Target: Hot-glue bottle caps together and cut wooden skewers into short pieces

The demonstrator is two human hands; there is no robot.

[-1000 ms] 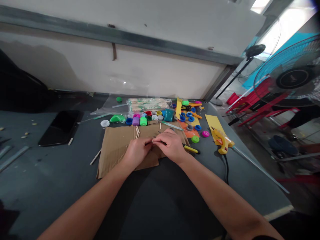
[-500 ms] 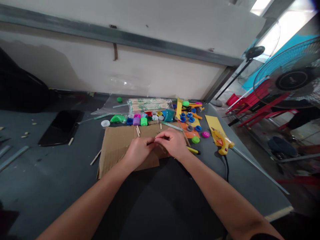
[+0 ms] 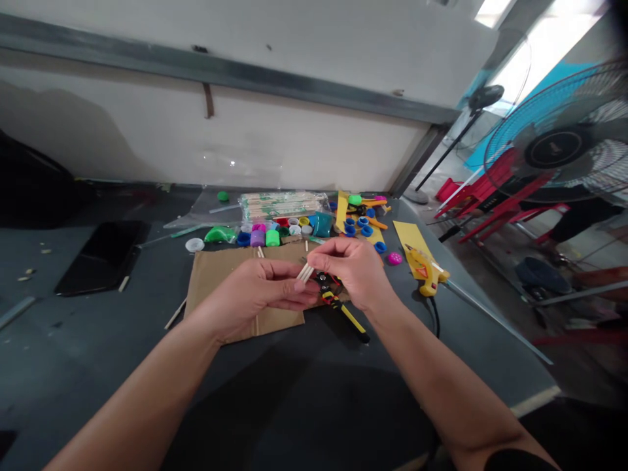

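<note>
Several short pale wooden sticks [image 3: 305, 273] are pinched side by side between my hands. My right hand [image 3: 356, 271] grips their upper ends with thumb and fingers. At their lower ends, the thumb and fingers of my left hand [image 3: 260, 288] close on them. Beneath the hands lies a piece of brown cardboard [image 3: 209, 278], with more stick pieces [image 3: 260, 252] on its far part. Pliers with yellow and black handles [image 3: 350, 320] rest just below my right hand, their jaws partly hidden by it.
Colourful bottle caps [image 3: 258, 237] and a bag of wooden chopsticks [image 3: 282, 206] line the back. A yellow glue gun [image 3: 428, 271] lies on yellow card [image 3: 407, 239] at right. A black phone [image 3: 101, 258] is at left. A fan [image 3: 557, 147] stands beyond the table.
My hands have risen off the cardboard toward me, and the sticks between them now show. The pliers have come into fuller view. The whole scene has shifted slightly left.
</note>
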